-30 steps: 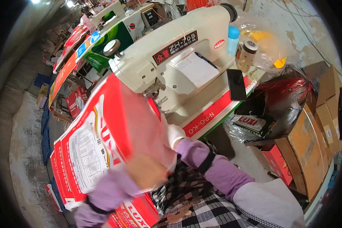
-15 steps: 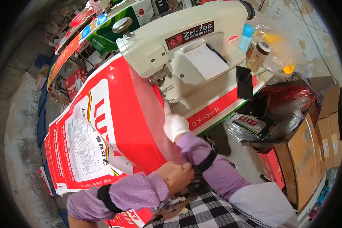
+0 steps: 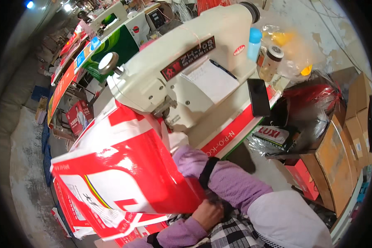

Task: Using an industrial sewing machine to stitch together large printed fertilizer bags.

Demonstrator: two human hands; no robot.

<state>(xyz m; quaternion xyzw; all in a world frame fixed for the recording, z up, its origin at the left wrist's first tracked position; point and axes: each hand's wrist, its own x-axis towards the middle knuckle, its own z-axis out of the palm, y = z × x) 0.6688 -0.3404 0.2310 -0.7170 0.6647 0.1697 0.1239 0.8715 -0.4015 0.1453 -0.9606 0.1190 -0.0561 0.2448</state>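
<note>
Clock positions refer to the head view, 12 at the top.

Position. The red-and-white printed woven sack lies at 8 o'clock, bent over itself along a broad fold. Its upper edge is close to the presser-foot assembly of the industrial sewing machine, at 11 o'clock.

Hands. The right hand, in a white glove, is near the centre, beside the sack edge and just below the presser-foot assembly. Its fingers are hidden; opening and grip cannot be told. The bare left hand, at 6 o'clock, has its fingers curled by the sack's near corner; whether it has hold of the sack cannot be told.

Hazards (judgement):
1. Finger injury. Cause: the right glove is close to the stitching point, and the glove fabric could catch if the machine runs.
2. Crooked or doubled seam. Cause: the fold could turn the edge askew or carry a second layer under the foot.
3. Dropped smartphone. Cause: the black smartphone, at 2 o'clock, lies near the margin of the desk; a swinging sleeve could push it off.
</note>
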